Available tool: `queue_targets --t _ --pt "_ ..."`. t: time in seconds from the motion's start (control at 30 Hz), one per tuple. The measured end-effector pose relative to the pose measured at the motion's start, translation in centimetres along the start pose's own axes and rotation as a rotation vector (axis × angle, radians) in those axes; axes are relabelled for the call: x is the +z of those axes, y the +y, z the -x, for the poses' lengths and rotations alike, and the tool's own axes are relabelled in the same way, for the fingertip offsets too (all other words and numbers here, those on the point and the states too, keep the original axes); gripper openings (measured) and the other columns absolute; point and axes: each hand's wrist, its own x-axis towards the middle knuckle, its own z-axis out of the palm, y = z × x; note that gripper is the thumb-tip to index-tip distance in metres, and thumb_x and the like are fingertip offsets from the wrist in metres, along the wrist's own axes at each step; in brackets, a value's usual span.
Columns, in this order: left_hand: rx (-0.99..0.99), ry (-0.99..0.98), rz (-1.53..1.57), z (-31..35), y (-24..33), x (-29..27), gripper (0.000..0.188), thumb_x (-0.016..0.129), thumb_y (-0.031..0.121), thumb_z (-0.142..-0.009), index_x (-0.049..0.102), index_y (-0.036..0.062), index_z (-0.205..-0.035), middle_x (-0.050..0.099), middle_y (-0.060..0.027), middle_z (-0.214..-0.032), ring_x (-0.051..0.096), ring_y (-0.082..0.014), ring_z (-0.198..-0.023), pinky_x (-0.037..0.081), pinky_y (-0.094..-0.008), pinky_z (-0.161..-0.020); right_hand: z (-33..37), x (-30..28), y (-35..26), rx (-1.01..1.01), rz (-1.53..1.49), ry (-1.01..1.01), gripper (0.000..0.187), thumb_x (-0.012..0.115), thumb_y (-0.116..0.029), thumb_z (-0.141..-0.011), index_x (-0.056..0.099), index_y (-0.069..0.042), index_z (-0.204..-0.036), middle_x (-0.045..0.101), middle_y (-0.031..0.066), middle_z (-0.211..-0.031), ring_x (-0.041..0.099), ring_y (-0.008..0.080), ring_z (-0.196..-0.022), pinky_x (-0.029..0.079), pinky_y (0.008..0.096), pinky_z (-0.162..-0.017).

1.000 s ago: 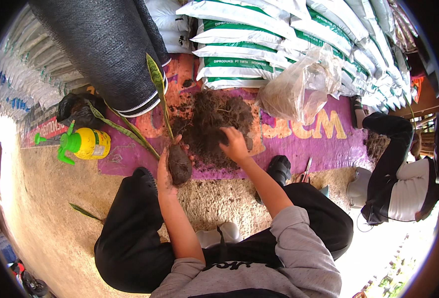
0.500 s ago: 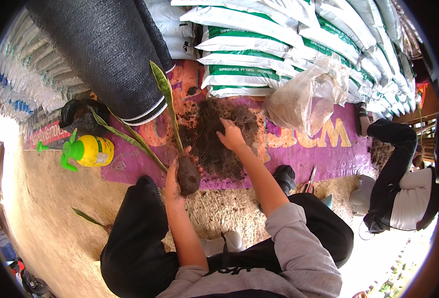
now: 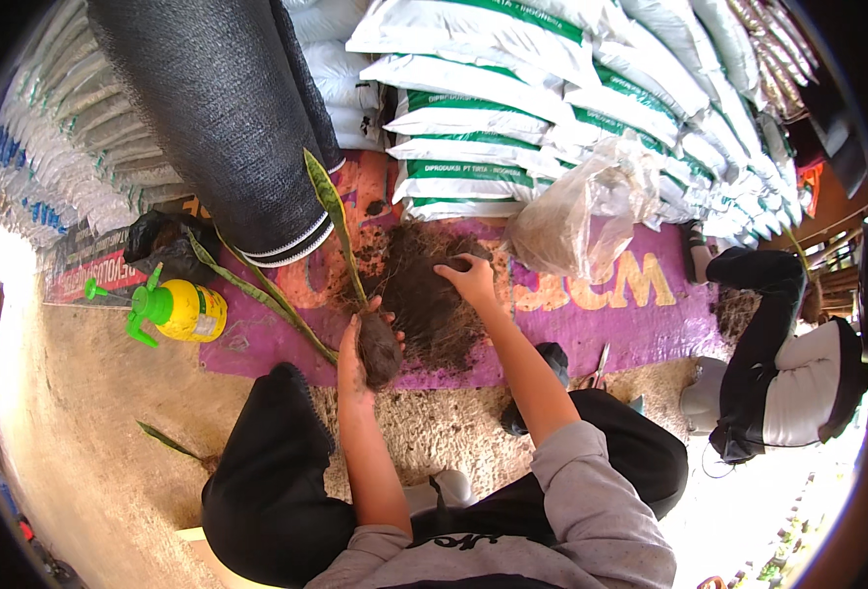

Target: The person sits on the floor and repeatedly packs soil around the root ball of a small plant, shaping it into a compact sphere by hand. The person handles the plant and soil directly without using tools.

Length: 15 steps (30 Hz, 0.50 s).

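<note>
Gripping the plant (image 3: pixel 332 211) by its root ball (image 3: pixel 382 353), the left hand (image 3: pixel 353 359) had its fingers wrapped round that brown lump, above the near edge of the purple mat (image 3: pixel 650 329), the leaf leaning to the far left. Over to the right, above the dark soil (image 3: pixel 417 296), was the right hand (image 3: pixel 470 285): fingers curled, thumb a little apart, and whether any soil was pinched there could not be told. On the left sat a yellow sprayer (image 3: pixel 194 311), with long leaves (image 3: pixel 273 294) lying between it and the plant. On the far side, a black roll (image 3: pixel 208 118) to the left, white sacks (image 3: pixel 473 147) beyond the soil, a clear bag (image 3: pixel 576 216) to the right!
</note>
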Motion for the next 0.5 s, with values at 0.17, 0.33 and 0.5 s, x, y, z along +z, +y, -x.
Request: queue_targets --t 0.17,0.33,0.5 --pt "-0.008 0.011 -0.074 0.8 -0.7 1.3 0.041 0.044 0.036 -0.095 0.050 0.0088 -0.124 0.059 -0.0088 -0.099 0.062 -0.0211 -0.077 0.054 -0.0327 -0.064 -0.6 -4.3 1.2 0.227 -0.601 -0.094 0.030 0.068 -0.027 -0.080 0.066 0.000 -0.094 0.064 0.0044 -0.086 0.060 0.0159 -0.076 0.049 0.0296 -0.071" --pt "0.037 -0.011 -0.043 1.8 0.1 1.4 0.040 0.045 0.035 -0.094 0.051 0.0074 -0.123 0.059 -0.0081 -0.100 0.062 -0.0209 -0.077 0.054 -0.0337 -0.064 1.6 -7.0 -4.0 0.417 -1.030 -0.313 0.035 0.060 -0.032 -0.087 0.055 -0.009 -0.113 0.061 0.0035 -0.098 0.059 0.0170 -0.082 0.050 0.0330 -0.073" --pt "0.095 0.026 -0.104 3.0 0.7 1.9 0.041 0.046 0.035 -0.094 0.051 0.0068 -0.123 0.060 -0.0082 -0.098 0.062 -0.0207 -0.075 0.054 -0.0333 -0.065 5.8 -8.0 -7.3 0.431 -1.200 -0.434 0.041 0.062 -0.033 -0.085 0.052 -0.012 -0.120 0.059 0.0037 -0.110 0.058 0.0206 -0.090 0.047 0.0343 -0.077"
